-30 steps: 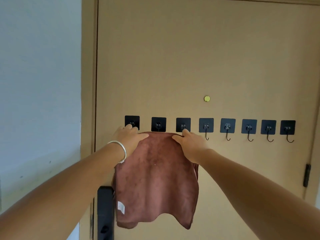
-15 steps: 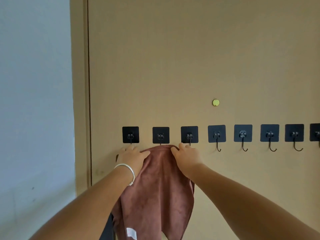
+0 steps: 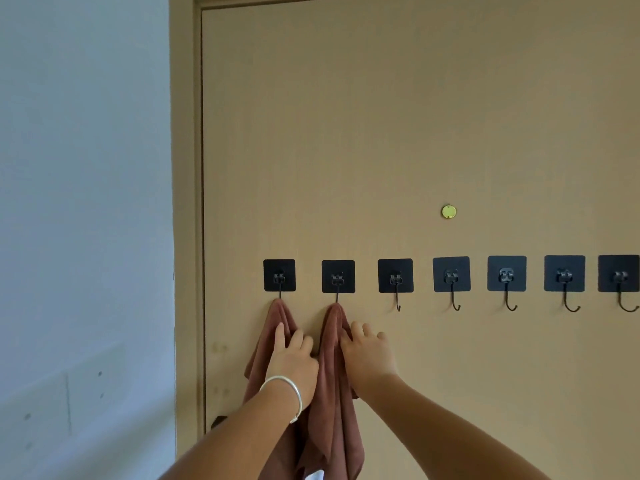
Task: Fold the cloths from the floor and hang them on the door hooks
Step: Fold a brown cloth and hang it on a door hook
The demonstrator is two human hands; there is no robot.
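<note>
Brown cloth [image 3: 332, 375] on 2 hooks [image 3: 337, 277], both hands [image 3: 292, 362] flat on it; 5 hooks bare.

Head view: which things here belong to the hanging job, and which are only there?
Job: brown cloth; first hook; second hook; left hand; right hand.
Not involved: empty hooks; brass peephole; bracelet; wall.

Pale grey-blue wall [image 3: 83, 202] left; tan door frame [image 3: 183, 168]; soft even light.
</note>
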